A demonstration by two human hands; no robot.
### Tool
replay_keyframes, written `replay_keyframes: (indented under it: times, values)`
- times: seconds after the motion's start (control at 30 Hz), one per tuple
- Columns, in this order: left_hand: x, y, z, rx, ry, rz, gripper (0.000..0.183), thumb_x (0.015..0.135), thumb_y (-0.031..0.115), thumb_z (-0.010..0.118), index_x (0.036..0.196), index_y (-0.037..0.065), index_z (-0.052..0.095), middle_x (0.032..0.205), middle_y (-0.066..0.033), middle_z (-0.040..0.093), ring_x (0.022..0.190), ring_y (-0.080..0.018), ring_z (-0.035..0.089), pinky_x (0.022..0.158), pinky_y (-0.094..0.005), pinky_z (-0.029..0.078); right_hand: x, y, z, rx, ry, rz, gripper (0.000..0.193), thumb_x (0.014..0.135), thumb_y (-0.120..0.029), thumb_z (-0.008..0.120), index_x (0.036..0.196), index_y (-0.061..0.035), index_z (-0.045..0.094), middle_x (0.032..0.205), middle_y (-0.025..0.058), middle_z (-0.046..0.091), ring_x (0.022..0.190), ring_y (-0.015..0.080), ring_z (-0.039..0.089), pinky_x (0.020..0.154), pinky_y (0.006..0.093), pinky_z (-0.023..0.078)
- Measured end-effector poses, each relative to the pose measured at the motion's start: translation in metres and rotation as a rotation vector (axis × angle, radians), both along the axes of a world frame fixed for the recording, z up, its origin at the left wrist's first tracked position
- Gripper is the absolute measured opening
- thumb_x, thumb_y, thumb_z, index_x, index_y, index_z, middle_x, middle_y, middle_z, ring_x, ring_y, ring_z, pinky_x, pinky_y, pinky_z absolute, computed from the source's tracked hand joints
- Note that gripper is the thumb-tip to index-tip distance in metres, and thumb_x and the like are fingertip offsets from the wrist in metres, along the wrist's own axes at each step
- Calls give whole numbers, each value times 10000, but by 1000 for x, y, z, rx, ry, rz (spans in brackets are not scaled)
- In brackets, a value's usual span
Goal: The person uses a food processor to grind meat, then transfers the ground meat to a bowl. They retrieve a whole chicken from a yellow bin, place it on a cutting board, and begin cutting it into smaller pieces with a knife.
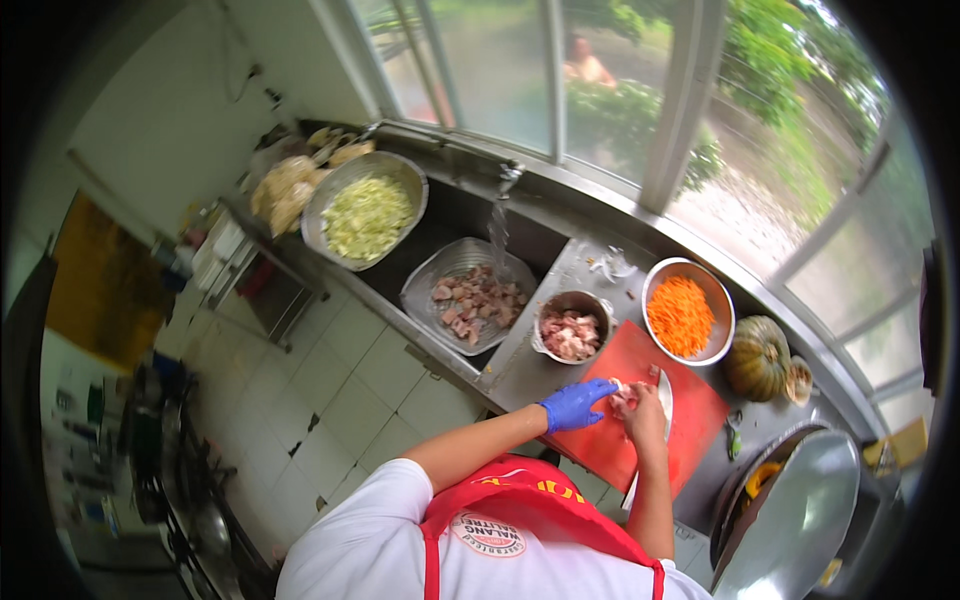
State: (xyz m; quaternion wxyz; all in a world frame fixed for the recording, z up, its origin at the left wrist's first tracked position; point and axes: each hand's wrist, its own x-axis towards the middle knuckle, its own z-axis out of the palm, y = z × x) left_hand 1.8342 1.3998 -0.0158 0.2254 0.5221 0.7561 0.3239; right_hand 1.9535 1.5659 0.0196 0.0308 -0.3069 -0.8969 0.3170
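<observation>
My left hand, in a blue glove, reaches over the red cutting board, its fingertips closed on a piece of raw meat. My bare right hand pinches the same meat from the other side. Beside the right hand a knife lies on the board, its blade showing and its handle hidden by my hand and forearm. Just beyond the board stands a metal pot with cut raw meat. To its right is a metal bowl of shredded carrot.
In the sink, water from a faucet runs into a basin of meat pieces. A bowl of chopped pale-green vegetable stands left. A squash and a wok with a large metal lid are at right.
</observation>
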Motion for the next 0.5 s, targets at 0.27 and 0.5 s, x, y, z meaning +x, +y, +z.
replay_keyframes:
  times: [0.27,0.5]
  values:
    - [-41,-209,-41,167,-34,829,463,954,261,700,1369,63,648,1225,-222,701,1119,-380,690,971,-432,554,-87,-29,21,-99,355,218,235,933,-164,753,1109,-13,712,930,114,713,803,199,671,741,336,536]
    - [91,-603,-281,-615,-826,1841,542,935,314,667,1386,18,615,1408,-226,634,1154,-394,686,973,-458,555,-305,-140,32,-1014,275,411,235,1048,-234,630,1182,-56,702,987,40,701,884,143,649,795,309,556]
